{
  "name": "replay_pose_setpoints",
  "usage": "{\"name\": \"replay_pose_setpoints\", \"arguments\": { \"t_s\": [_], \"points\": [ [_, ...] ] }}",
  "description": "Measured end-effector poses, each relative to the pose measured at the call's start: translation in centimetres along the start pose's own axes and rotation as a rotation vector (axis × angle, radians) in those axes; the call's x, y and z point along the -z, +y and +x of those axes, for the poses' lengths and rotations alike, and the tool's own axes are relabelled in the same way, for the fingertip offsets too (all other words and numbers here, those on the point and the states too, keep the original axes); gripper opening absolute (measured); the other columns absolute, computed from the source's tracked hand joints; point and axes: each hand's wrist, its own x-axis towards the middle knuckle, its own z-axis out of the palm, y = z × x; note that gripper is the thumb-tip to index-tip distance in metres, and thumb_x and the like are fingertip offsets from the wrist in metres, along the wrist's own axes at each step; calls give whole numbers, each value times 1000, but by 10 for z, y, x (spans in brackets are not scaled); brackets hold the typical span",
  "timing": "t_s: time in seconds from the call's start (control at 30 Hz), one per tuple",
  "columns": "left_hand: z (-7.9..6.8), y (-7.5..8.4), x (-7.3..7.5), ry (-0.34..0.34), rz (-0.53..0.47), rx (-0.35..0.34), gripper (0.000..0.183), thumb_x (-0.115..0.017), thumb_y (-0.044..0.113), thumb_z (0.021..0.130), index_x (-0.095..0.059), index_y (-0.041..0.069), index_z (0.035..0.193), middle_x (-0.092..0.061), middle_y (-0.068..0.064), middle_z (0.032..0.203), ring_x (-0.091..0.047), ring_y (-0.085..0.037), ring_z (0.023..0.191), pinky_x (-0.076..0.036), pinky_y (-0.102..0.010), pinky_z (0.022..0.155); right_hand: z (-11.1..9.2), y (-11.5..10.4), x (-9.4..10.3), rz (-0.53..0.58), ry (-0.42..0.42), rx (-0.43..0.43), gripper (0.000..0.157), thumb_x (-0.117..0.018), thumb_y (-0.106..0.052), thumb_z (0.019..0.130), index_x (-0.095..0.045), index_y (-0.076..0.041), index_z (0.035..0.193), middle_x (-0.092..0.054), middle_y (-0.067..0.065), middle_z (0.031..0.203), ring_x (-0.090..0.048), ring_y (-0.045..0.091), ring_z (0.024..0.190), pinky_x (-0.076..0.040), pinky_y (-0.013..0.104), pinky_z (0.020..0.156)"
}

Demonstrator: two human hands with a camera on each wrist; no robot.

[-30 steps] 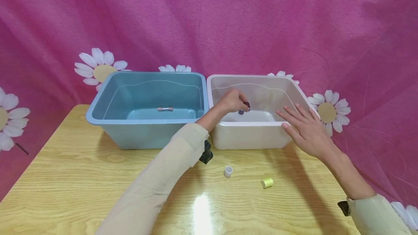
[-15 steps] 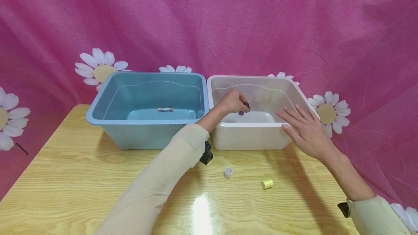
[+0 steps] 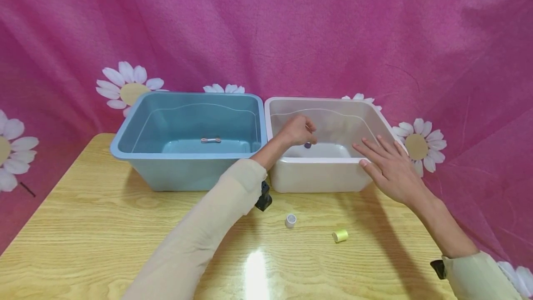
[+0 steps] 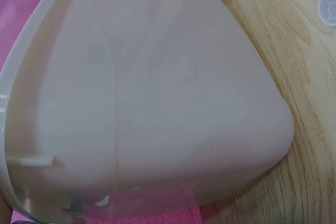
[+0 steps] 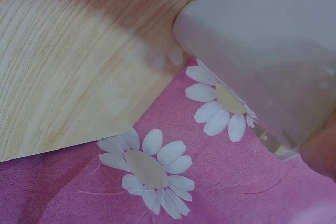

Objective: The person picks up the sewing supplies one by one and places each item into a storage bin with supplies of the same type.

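Note:
My left hand [image 3: 296, 130] hangs inside the white bin [image 3: 320, 175], thumb and fingers apart and nothing visible between them. Just below its fingertips, a small dark purple spool-like piece [image 3: 307, 145] lies on the bin floor, partly hidden. My right hand [image 3: 389, 170] rests on the front right corner of that bin's rim with its fingers spread. On the table before the bin, a white thread spool [image 3: 290, 220] stands upright and a yellow thread spool [image 3: 340, 235] lies on its side. The left wrist view shows mostly the white bin's wall [image 4: 184, 87].
Left of the white bin, rim against rim, stands a blue bin [image 3: 187, 170]; a small pink-and-white bundle [image 3: 210, 140] lies inside it. Both are on a wooden table [image 3: 104, 244]. Behind hangs a magenta cloth [image 3: 258, 27] with daisies. A black device [image 3: 263, 196] sits at my left wrist.
A dark maroon piece pinched in my left fingertips has been let go and is no longer seen; those fingers have parted. My right hand has stayed on the rim.

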Motion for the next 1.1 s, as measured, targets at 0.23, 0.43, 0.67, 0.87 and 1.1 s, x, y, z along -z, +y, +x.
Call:
{"name": "replay_pose_setpoints", "arguments": {
  "t_s": [0.23,0.43,0.67,0.87,1.1],
  "points": [
    [-1,1,0,-13,-6,-2,37,-74,10,77,-62,2,110,-63,-10,105,-58,-18,95,-45,-23,78,-1,0,-1,-4,2,-1,43,-44,-35,96,-44,-24,138,-38,8,142,-19,34,135,-1,52,106],
    [-1,0,-2,-2,42,-9,42,-72,15,79,-59,5,117,-60,-10,113,-56,-19,100,-44,-25,80,-1,-1,-1,-5,11,1,43,-45,-35,96,-45,-24,137,-39,9,142,-19,32,135,-1,52,106],
    [-1,0,-2,6,174,-83,41,-67,17,83,-56,8,122,-56,-7,121,-52,-16,106,-42,-25,85,0,-2,-1,-1,12,3,42,-45,-34,96,-46,-24,137,-40,10,141,-19,32,135,-1,52,105],
    [-2,4,-3,51,330,-202,42,-65,16,83,-54,10,123,-56,-3,122,-51,-13,105,-38,-22,88,0,-1,0,-2,9,0,42,-45,-35,96,-46,-24,137,-40,9,141,-19,32,135,0,52,106],
    [-3,7,-4,104,383,-272,43,-62,16,84,-52,13,126,-52,-1,126,-44,-13,118,-34,-20,94,0,0,-1,-8,8,-7,42,-45,-36,96,-46,-24,137,-39,9,141,-19,33,135,0,51,106]
  ]
}}
